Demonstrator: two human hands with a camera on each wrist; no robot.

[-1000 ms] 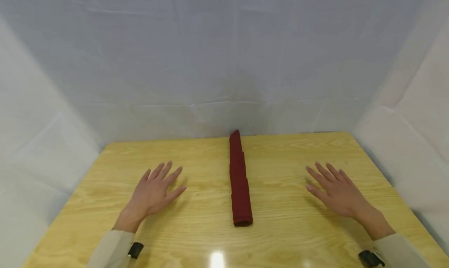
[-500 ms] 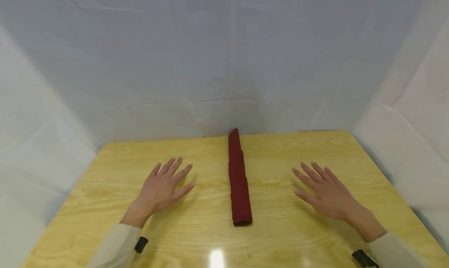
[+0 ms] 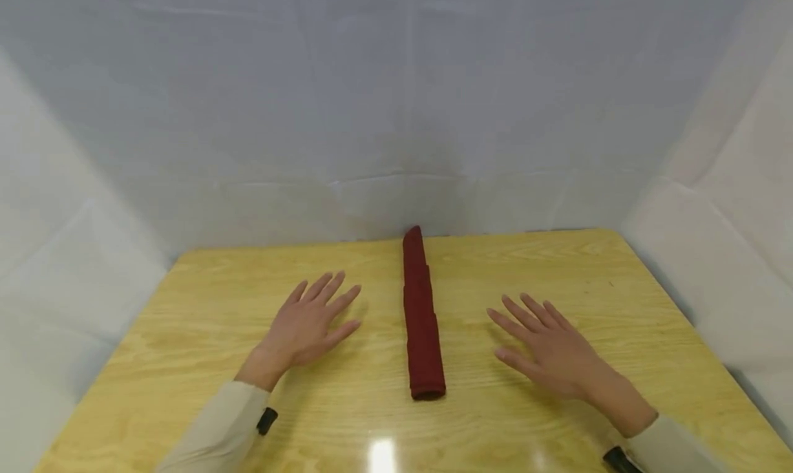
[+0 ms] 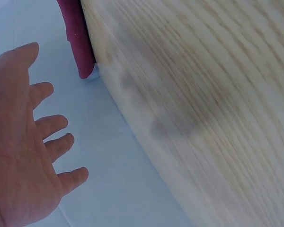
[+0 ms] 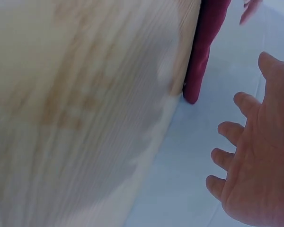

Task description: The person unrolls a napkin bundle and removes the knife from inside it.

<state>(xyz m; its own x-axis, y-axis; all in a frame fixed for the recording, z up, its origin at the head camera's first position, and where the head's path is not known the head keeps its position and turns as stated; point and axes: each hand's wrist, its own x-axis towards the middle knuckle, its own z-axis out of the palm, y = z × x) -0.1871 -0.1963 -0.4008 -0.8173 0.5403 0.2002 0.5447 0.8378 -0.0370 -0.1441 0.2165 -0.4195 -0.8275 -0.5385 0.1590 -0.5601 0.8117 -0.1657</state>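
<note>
A dark red roll of cloth (image 3: 424,321) lies lengthwise on the wooden table, its far end by the back wall. To its left my left hand (image 3: 306,328) hovers above the tabletop, fingers spread and holding nothing. On the other side my right hand (image 3: 554,352) is also held over the table, its fingers apart and grasping nothing. Neither hand touches the roll. Part of the roll (image 4: 80,47) shows at the top of the left wrist view, and the right wrist view has the roll (image 5: 201,61) beyond the fingers.
The light wooden table (image 3: 508,425) is bordered by a grey-white sheet (image 3: 297,115) at the back. Pale sheets also hang at the left (image 3: 56,253) and right (image 3: 737,253) sides. Black bands (image 3: 267,421) show at both sleeves.
Both hands have moved inward, the left one to the right and the right one to the left, closer to the roll of cloth. The roll lies where it was.
</note>
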